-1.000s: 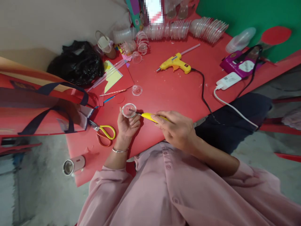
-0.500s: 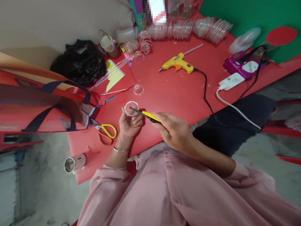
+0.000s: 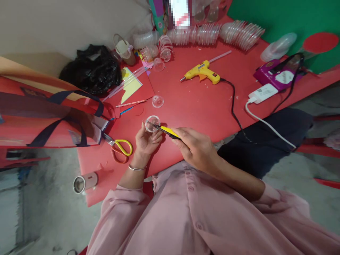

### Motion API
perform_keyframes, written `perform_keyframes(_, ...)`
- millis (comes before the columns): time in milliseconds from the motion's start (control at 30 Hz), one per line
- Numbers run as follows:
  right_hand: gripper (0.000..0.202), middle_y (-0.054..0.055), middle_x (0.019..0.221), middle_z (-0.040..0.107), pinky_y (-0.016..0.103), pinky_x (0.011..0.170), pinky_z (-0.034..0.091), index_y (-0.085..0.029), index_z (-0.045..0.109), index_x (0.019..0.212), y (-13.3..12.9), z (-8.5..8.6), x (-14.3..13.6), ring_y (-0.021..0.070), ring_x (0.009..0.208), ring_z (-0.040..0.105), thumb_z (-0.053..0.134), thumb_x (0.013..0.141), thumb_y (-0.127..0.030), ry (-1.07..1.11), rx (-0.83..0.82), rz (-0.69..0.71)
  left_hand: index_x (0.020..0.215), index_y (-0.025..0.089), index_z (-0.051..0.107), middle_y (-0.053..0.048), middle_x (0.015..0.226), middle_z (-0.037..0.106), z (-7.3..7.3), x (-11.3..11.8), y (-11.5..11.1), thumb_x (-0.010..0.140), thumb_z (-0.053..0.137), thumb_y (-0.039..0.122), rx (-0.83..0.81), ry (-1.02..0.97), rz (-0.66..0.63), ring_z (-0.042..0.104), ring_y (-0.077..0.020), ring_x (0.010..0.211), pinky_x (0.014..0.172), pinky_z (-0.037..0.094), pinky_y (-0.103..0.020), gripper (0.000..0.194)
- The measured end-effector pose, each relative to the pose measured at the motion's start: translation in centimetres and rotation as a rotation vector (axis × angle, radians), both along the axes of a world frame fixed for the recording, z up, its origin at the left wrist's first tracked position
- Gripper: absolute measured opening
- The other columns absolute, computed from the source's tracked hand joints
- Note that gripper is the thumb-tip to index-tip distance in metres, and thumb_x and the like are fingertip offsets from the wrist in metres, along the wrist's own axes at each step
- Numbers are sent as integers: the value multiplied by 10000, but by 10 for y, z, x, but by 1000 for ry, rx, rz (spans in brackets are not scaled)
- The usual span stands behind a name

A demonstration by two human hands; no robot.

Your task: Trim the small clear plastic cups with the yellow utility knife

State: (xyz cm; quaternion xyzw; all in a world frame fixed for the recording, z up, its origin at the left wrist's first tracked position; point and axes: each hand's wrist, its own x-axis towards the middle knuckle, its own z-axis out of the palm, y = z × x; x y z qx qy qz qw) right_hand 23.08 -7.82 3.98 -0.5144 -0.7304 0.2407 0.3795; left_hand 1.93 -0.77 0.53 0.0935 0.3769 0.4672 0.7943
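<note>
A small clear plastic dome lid (image 3: 155,119) is pinched by its rim in my left hand (image 3: 147,140). My right hand (image 3: 196,145) is wrapped round a yellow and black utility knife (image 3: 169,132), whose blade reaches over the lid's middle. Whether the blade touches the plastic cannot be made out. Just beyond my left hand, a second clear lid (image 3: 157,101) rests on the red table (image 3: 186,106). Scissors (image 3: 120,148) with yellow and orange handles lie left of my left hand.
A yellow glue gun (image 3: 202,72) with a black cord lies ahead. Stacked clear lids (image 3: 205,34) line the back. At left are a black plastic bag (image 3: 90,71), a red carrier bag (image 3: 53,117), and yellow paper (image 3: 131,86). A white metal cup (image 3: 86,182) sits near the front-left edge.
The lid in my left hand has shifted slightly right and turned, with the knife blade still over it. The whole view has moved a little.
</note>
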Motion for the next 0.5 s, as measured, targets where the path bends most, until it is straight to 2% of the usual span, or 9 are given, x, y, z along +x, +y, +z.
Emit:
perform_keyframes(233,406,76,1251,740,346,975,568,-250,575,1436,4,-10,6,219,1132,709,529,1033,-243,-100,177,35,930,170,663,-25,704,540,0,1,1,975,614,422,21,-58,-1,386,-73,476,398,270,-163,260)
perform_keyframes(367,432,88,1226,756,353,924,572,-230,564,1450,21,-14,14,234,1065,722,544,1018,-223,-206,306,87,990,158,659,-7,688,513,-3,-2,3,952,652,386,109,-80,22,395,-71,474,398,272,-149,231)
perform_keyframes(500,470,60,1207,772,337,817,563,-236,544,1465,40,-19,27,216,924,719,567,997,-186,-306,416,144,1043,134,657,0,677,503,-4,-2,2,937,677,393,189,-32,31,399,-68,470,396,284,-141,280)
